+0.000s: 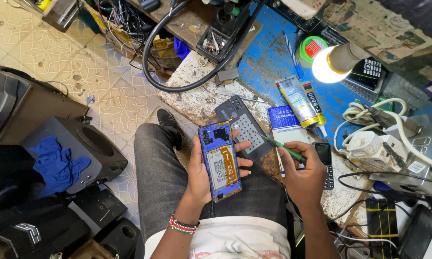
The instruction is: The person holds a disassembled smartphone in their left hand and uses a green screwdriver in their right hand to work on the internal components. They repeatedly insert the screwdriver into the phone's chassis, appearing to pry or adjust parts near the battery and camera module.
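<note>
My left hand (199, 175) holds an opened blue smartphone (219, 160) over my lap, back cover off, with its battery and an orange flex cable showing. My right hand (306, 175) grips a thin green-handled screwdriver (284, 147), whose tip points toward the phone's upper right edge. The phone's dark grey back cover (245, 127) lies on the bench edge just behind the phone. A small black keypad phone (325, 160) lies by my right hand.
On the worn blue bench are a blue-and-white box (284, 125), glue tubes (298, 100), a lit bulb (327, 64), white cables and adapters (379, 139) and a thick black cable (177, 86). A grey speaker with a blue cloth (72, 153) stands on the tiled floor at left.
</note>
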